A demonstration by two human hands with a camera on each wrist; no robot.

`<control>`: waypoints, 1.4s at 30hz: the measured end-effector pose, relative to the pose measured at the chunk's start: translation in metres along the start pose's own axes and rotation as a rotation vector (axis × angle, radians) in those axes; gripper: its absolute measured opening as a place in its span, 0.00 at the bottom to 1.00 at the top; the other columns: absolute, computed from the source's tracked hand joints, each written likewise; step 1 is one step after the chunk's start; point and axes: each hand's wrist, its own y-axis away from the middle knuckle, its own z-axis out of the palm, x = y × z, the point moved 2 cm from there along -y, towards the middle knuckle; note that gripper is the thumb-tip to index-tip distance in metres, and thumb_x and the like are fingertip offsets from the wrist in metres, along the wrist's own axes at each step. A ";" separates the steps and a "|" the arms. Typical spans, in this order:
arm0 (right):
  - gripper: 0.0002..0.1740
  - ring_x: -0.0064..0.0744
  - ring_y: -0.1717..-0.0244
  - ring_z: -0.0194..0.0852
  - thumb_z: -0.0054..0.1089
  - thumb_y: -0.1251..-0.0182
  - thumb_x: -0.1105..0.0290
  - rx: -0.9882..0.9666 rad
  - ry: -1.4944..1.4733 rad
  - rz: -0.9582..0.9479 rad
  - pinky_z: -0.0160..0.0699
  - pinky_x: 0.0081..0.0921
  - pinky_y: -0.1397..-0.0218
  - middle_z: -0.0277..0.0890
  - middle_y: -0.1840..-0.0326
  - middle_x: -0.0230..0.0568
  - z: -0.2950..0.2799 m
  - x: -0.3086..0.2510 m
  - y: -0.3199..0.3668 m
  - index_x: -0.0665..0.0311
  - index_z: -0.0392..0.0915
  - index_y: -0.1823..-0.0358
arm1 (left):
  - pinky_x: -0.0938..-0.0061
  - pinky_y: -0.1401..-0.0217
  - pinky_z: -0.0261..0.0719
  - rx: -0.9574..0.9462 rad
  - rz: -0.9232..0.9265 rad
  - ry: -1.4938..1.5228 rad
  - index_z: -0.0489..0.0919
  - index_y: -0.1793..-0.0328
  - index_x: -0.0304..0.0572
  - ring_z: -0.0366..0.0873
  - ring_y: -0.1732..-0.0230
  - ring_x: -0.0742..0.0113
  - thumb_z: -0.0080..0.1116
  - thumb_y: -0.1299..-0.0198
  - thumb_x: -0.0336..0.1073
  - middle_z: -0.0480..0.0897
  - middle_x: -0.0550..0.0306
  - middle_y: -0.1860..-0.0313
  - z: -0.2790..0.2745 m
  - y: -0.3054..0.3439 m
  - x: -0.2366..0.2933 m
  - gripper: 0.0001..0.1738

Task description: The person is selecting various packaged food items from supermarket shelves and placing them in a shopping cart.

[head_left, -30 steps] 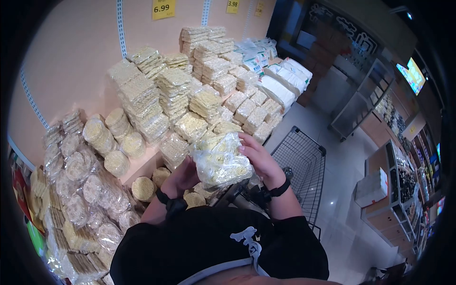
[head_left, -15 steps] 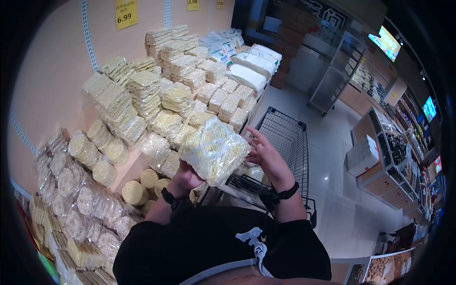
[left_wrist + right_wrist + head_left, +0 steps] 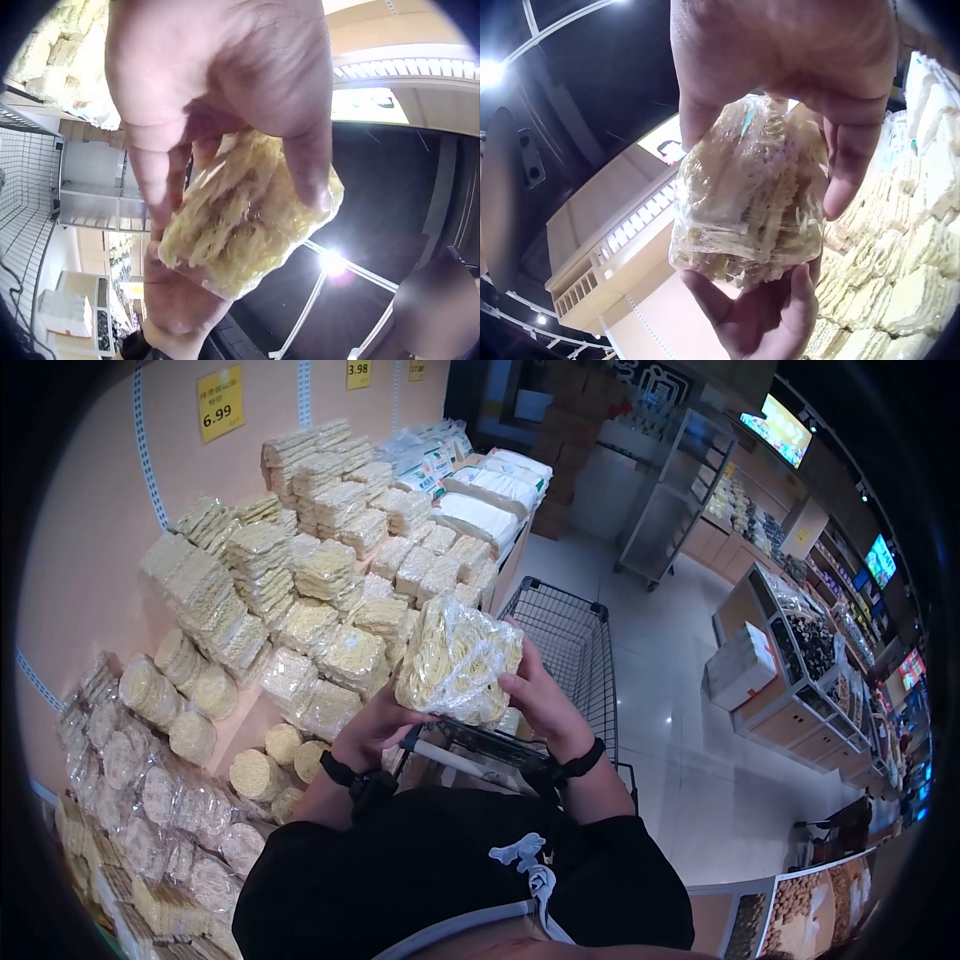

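A pack of dried noodles, pale yellow and wrapped in crinkled clear plastic, is held up in front of my chest between both hands. My left hand grips its left and lower side. From the right, my right hand holds the opposite side, thumb on the near face. In the left wrist view, thumb and fingers of the left hand straddle the pack. The right wrist view shows the right hand spanning it from above, while the left hand holds its other end.
Stacks of wrapped noodle blocks and round noodle packs fill the display on the left. White bags lie at its far end. A black wire shopping cart stands directly ahead. Further right are a metal rack and a white box.
Half a second ago my right hand's fingers were lifted off the noodle pack; now they hold it again. The pack has been turned in the hands. My head view has swung to the right.
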 end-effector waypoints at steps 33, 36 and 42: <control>0.45 0.35 0.34 0.58 0.60 0.38 0.67 -0.084 0.221 -0.009 0.64 0.32 0.36 0.49 0.28 0.45 -0.137 -0.041 0.149 0.55 0.41 0.24 | 0.55 0.30 0.61 -0.033 0.067 0.427 0.52 0.25 0.46 0.61 0.30 0.54 0.32 0.40 0.73 0.60 0.52 0.28 0.163 -0.089 -0.110 0.47; 0.47 0.35 0.31 0.54 0.63 0.41 0.68 -0.072 0.212 -0.038 0.60 0.32 0.32 0.48 0.27 0.43 -0.134 -0.044 0.150 0.56 0.43 0.25 | 0.54 0.28 0.56 -0.024 0.047 0.449 0.50 0.25 0.46 0.57 0.28 0.55 0.32 0.41 0.74 0.58 0.51 0.27 0.166 -0.085 -0.116 0.49; 0.47 0.35 0.29 0.52 0.67 0.45 0.67 -0.145 0.272 -0.074 0.54 0.31 0.29 0.50 0.28 0.42 -0.135 -0.056 0.161 0.59 0.48 0.26 | 0.55 0.27 0.52 -0.201 -0.052 0.567 0.50 0.24 0.43 0.54 0.27 0.55 0.32 0.46 0.78 0.57 0.48 0.27 0.163 -0.067 -0.111 0.54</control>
